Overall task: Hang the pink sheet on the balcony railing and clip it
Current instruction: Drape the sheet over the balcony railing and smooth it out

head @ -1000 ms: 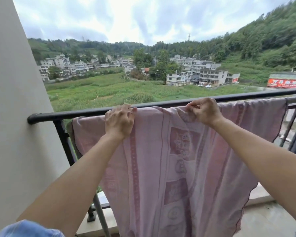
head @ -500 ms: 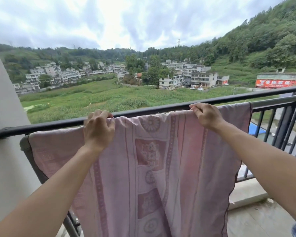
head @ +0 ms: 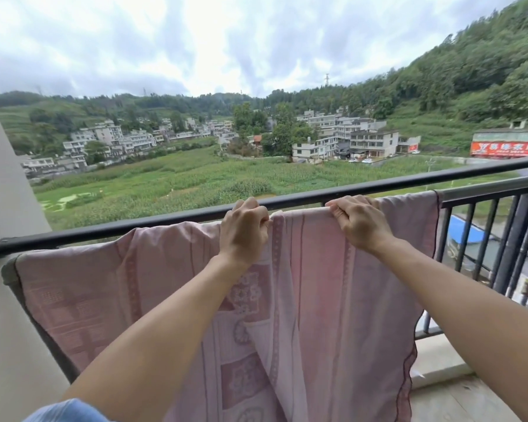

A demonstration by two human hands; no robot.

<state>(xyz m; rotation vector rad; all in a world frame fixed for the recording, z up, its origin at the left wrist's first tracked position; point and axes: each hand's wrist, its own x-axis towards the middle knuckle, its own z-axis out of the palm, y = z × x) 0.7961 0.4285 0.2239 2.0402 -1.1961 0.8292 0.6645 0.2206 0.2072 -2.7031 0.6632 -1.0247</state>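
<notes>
A pink patterned sheet (head: 311, 300) hangs over the lower rail of the black balcony railing (head: 134, 226) and drapes down toward the floor. My left hand (head: 244, 229) grips the sheet's top fold near the middle. My right hand (head: 360, 223) grips the same fold a little to the right. Both hands rest on the rail line, about a hand's width apart. The sheet reaches from the wall on the left to a dark-edged corner on the right. No clip is in view.
A white wall (head: 6, 269) closes the left side where the railing ends. Vertical black bars (head: 500, 245) stand to the right of the sheet. The concrete kerb and balcony floor (head: 457, 400) lie at bottom right. Fields and buildings are beyond.
My left hand has slid right along the sheet's top edge toward my right hand. The sheet now lies spread further left along the rail.
</notes>
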